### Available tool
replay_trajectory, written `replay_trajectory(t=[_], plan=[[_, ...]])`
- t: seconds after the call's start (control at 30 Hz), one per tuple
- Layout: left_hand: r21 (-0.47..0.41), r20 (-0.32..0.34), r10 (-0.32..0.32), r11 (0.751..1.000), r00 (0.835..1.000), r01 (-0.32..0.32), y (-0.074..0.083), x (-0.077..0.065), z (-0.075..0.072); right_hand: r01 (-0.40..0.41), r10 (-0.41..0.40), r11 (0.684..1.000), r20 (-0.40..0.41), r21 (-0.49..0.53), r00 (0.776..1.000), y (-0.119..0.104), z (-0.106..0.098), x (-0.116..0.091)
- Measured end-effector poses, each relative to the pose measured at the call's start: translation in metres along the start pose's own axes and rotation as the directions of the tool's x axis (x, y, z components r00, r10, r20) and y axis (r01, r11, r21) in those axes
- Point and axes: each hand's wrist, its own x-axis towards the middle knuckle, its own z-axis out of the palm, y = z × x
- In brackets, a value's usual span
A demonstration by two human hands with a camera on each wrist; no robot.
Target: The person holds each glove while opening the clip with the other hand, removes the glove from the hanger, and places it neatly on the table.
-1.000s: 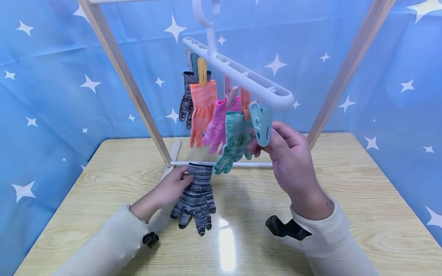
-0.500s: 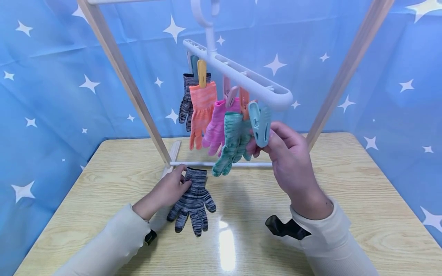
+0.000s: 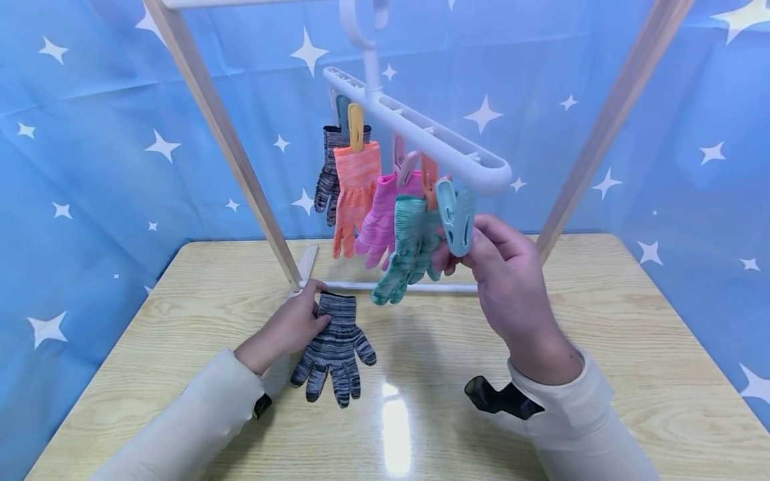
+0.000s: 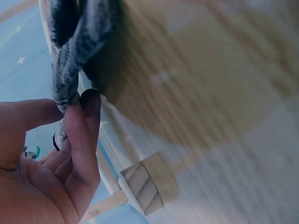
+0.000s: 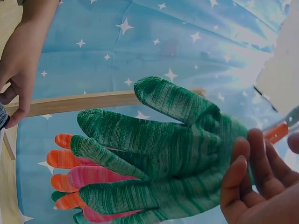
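In the head view my left hand [image 3: 293,324] pinches the cuff side of a grey-and-black striped knit glove [image 3: 334,351], whose fingers point toward me low over the table. The left wrist view shows the bunched knit of this glove [image 4: 86,49] between thumb and fingers. My right hand [image 3: 511,284] is raised at the hanger's near end, with thumb and fingers at the lower end of a light blue clothespin [image 3: 455,217]. A green knit glove [image 3: 409,240] hangs just left of it from an orange clothespin [image 3: 429,177]. My right fingertips [image 5: 240,170] overlap its cuff in the right wrist view.
A white hanger [image 3: 415,130] slants overhead. From it hang a pink glove [image 3: 379,220], an orange glove [image 3: 356,187] and another grey-black glove [image 3: 327,174]. Wooden posts [image 3: 222,133] and a white bottom rod [image 3: 451,288] frame the space above the wooden table [image 3: 631,321].
My left hand has drawn the grey-and-black glove slightly to the left, its cuff now a little lower and further from the hanging gloves. My right hand stays at the light blue clothespin.
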Motion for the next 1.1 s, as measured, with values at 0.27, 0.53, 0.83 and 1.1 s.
replay_trajectory(t=[0.27, 0.53, 0.83, 1.1], plan=[[0.051, 0.005, 0.000, 0.999, 1.000, 0.000, -0.004, 0.006, 0.004, -0.005, 0.005, 1.000, 0.003, -0.008, 1.000, 0.000, 0.000, 0.000], [0.086, -0.027, 0.007, 0.996, 1.000, -0.004, -0.006, 0.012, 0.005, -0.016, 0.016, 0.999, 0.001, -0.050, 1.000, -0.001, 0.000, 0.001], [0.210, -0.063, -0.009, 0.978, 0.998, 0.022, -0.001, 0.013, 0.001, -0.032, 0.031, 0.996, -0.016, -0.087, 0.999, -0.002, 0.001, 0.000], [0.328, -0.123, 0.026, 0.944, 0.992, 0.016, 0.006, 0.004, 0.003, -0.055, 0.053, 0.991, -0.022, -0.126, 0.998, -0.002, 0.001, -0.001]])
